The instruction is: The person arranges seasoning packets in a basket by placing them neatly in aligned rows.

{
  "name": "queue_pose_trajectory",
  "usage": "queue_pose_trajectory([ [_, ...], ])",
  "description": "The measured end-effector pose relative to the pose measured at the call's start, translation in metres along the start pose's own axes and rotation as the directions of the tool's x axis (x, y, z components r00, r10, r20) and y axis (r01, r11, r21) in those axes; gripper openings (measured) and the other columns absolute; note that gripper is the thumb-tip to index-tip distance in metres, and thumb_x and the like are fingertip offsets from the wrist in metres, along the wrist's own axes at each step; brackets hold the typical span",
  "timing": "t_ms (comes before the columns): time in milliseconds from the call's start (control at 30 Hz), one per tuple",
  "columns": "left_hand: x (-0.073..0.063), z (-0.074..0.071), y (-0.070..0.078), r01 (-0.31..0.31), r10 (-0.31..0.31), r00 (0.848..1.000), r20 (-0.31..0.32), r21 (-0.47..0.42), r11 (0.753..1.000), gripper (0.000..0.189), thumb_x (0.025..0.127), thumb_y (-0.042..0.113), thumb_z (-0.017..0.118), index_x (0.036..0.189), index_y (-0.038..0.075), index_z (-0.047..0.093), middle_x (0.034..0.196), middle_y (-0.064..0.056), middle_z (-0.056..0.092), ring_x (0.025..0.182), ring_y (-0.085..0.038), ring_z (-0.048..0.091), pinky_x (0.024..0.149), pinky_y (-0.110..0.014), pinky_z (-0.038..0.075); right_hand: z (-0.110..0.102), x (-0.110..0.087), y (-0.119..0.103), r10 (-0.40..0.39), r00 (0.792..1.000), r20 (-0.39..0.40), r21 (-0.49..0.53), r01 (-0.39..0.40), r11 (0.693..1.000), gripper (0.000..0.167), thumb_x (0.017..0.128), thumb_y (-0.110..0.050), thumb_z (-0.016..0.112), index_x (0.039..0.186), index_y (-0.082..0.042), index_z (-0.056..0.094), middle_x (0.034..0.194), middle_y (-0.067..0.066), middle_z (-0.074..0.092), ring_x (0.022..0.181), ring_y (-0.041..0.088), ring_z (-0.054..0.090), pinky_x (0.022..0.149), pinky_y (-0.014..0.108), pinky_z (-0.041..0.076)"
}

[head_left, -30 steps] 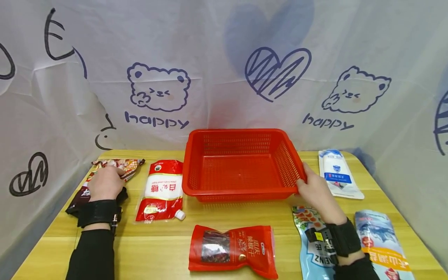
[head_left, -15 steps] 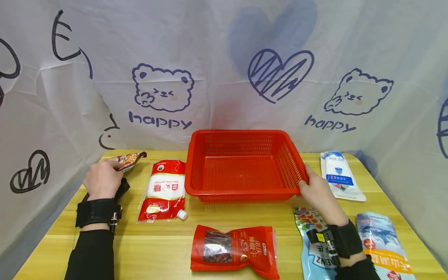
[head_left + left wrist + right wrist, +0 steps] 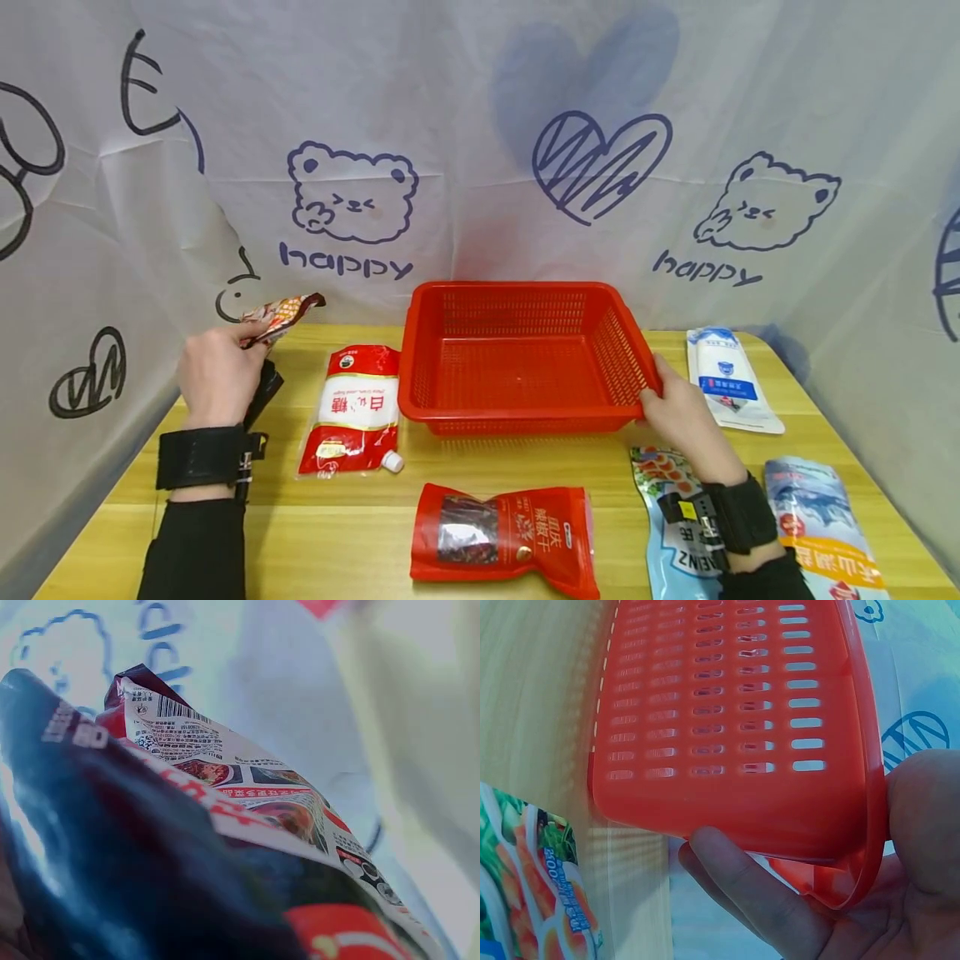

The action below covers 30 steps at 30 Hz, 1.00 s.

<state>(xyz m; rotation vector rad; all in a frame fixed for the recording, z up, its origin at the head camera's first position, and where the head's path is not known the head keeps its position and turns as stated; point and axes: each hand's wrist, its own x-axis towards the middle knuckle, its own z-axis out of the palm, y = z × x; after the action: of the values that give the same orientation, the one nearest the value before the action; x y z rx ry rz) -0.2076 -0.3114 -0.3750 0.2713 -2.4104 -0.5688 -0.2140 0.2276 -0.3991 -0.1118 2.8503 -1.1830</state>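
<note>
My left hand (image 3: 221, 375) grips a dark printed food packet (image 3: 281, 315) at the table's back left, held up above the tabletop. Up close in the left wrist view, the packet (image 3: 255, 795) shows a barcode and dish pictures; the fingers are mostly hidden there. A red perforated plastic basket (image 3: 517, 412) stands at the back middle with nothing in it. My right hand (image 3: 678, 408) holds its right front corner. The right wrist view shows the thumb at the rim of the basket (image 3: 727, 799) and the fingers (image 3: 742, 877) under its corner.
A red and white sugar pouch (image 3: 352, 408) lies left of the basket. In front is a red bag of dried chillies (image 3: 502, 533). On the right are a Heinz pouch (image 3: 671, 533), a blue and orange pouch (image 3: 821, 533) and a white pouch (image 3: 723, 383). A cloth curtain hangs behind.
My left hand has lifted the packet off the table, its patterned end rising and tilting up. The right hand stays on the basket corner; the head view has shifted slightly.
</note>
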Motion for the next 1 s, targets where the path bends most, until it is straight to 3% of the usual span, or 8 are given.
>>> queue_pose_trajectory([
  [133, -0.001, -0.011, 0.015, -0.034, 0.033, 0.998, -0.047, -0.020, 0.999, 0.026, 0.088, 0.001, 0.075, 0.114, 0.003, 0.079, 0.099, -0.032, 0.072, 0.066, -0.045, 0.062, 0.043, -0.041, 0.031, 0.000, 0.000, 0.000, 0.010, 1.000, 0.003, -0.002, -0.010, 1.000, 0.066, 0.109, -0.011, 0.042, 0.164, 0.003, 0.009, 0.144, 0.035, 0.049, 0.097, 0.034, 0.067, 0.079, 0.039, 0.063],
  [300, -0.005, -0.022, 0.034, -0.108, 0.099, 0.984, -0.148, -0.055, 0.993, 0.025, 0.087, -0.002, 0.074, 0.111, 0.004, 0.080, 0.091, -0.030, 0.073, 0.065, -0.047, 0.063, 0.043, -0.039, 0.027, -0.002, 0.000, 0.000, 0.020, 1.000, 0.014, -0.026, -0.019, 0.999, 0.068, 0.110, -0.016, 0.042, 0.164, 0.004, 0.005, 0.141, 0.035, 0.050, 0.093, 0.032, 0.066, 0.077, 0.036, 0.060],
  [533, -0.014, -0.035, 0.062, -0.228, 0.202, 0.947, -0.250, -0.081, 0.970, 0.026, 0.087, -0.004, 0.075, 0.110, 0.007, 0.081, 0.092, -0.023, 0.076, 0.063, -0.043, 0.055, 0.050, -0.042, 0.031, -0.005, -0.001, -0.003, 0.008, 1.000, -0.027, -0.099, -0.010, 0.995, 0.071, 0.111, -0.025, 0.045, 0.163, 0.006, 0.008, 0.144, 0.036, 0.049, 0.097, 0.032, 0.064, 0.092, 0.050, 0.059],
  [667, -0.021, -0.040, 0.079, -0.309, 0.268, 0.918, -0.291, -0.102, 0.946, 0.027, 0.086, -0.007, 0.074, 0.110, 0.005, 0.081, 0.100, -0.019, 0.077, 0.068, -0.043, 0.059, 0.052, -0.045, 0.037, -0.006, -0.005, -0.009, -0.030, 0.996, -0.083, -0.107, 0.021, 0.994, 0.071, 0.110, -0.028, 0.049, 0.163, 0.004, 0.014, 0.145, 0.034, 0.050, 0.101, 0.035, 0.066, 0.093, 0.054, 0.058],
  [767, -0.027, -0.042, 0.090, -0.363, 0.316, 0.899, -0.305, -0.111, 0.925, 0.027, 0.088, -0.007, 0.072, 0.111, 0.005, 0.081, 0.106, -0.016, 0.077, 0.070, -0.041, 0.059, 0.054, -0.045, 0.039, -0.009, -0.009, -0.015, -0.092, 0.986, -0.142, -0.130, 0.073, 0.989, 0.074, 0.108, -0.030, 0.053, 0.163, 0.004, 0.017, 0.155, 0.032, 0.041, 0.123, 0.044, 0.058, 0.101, 0.062, 0.050],
  [933, -0.038, -0.041, 0.108, -0.429, 0.377, 0.870, -0.317, -0.111, 0.897, 0.028, 0.088, -0.007, 0.071, 0.111, 0.006, 0.081, 0.111, -0.013, 0.077, 0.066, -0.034, 0.051, 0.049, -0.039, 0.035, -0.013, -0.020, -0.035, -0.156, 0.969, -0.194, -0.143, 0.129, 0.981, 0.078, 0.107, -0.034, 0.054, 0.164, 0.002, 0.016, 0.167, 0.029, 0.023, 0.150, 0.053, 0.027, 0.109, 0.073, 0.035],
  [1000, -0.042, -0.040, 0.114, -0.452, 0.398, 0.860, -0.321, -0.113, 0.885, 0.029, 0.087, -0.008, 0.072, 0.111, 0.006, 0.081, 0.111, -0.013, 0.077, 0.065, -0.033, 0.049, 0.049, -0.034, 0.033, -0.013, -0.026, -0.045, -0.169, 0.967, -0.192, -0.105, 0.151, 0.983, 0.078, 0.107, -0.036, 0.054, 0.165, 0.000, 0.016, 0.165, 0.029, 0.028, 0.147, 0.052, 0.034, 0.106, 0.070, 0.040],
])
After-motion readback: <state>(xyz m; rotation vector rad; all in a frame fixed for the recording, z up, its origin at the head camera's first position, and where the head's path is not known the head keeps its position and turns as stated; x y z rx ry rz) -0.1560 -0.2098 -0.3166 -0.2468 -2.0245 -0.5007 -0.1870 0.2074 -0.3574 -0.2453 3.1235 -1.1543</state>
